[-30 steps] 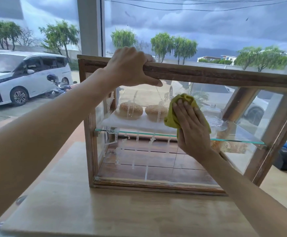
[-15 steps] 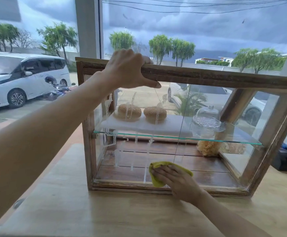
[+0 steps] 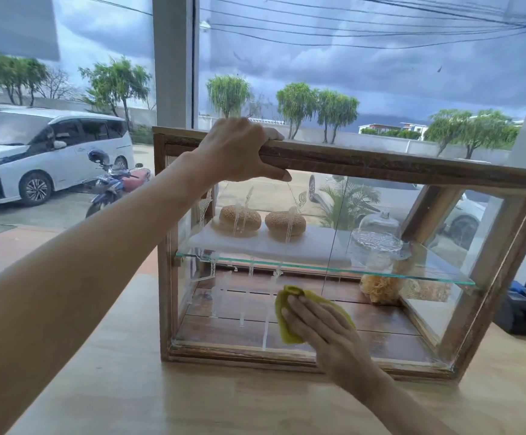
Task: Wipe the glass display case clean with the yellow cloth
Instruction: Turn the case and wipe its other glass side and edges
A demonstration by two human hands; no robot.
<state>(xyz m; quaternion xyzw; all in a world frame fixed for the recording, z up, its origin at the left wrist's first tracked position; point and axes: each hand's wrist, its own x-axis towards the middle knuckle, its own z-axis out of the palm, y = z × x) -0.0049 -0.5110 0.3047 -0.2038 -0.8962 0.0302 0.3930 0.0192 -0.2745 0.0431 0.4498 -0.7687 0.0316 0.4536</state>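
Observation:
A glass display case (image 3: 381, 163) with a worn wooden frame stands on a light wooden counter. My left hand (image 3: 239, 149) grips its top rail near the left corner. My right hand (image 3: 321, 328) presses the yellow cloth (image 3: 286, 309) flat against the lower part of the front pane, left of centre. White foam streaks run down the left half of the glass; the right half looks clear. Inside, two sesame buns (image 3: 261, 219) sit on a white board on the glass shelf.
A glass dome on a stand (image 3: 376, 233) sits on the shelf's right side, with a pale frilly item (image 3: 379, 287) below it. The counter (image 3: 224, 400) extends toward me. A big window behind shows a white van and a scooter. A dark object (image 3: 525, 312) lies at the right.
My right hand swept the cloth from shelf height down to the bottom of the pane, then came back up a little. My left hand stayed on the top rail.

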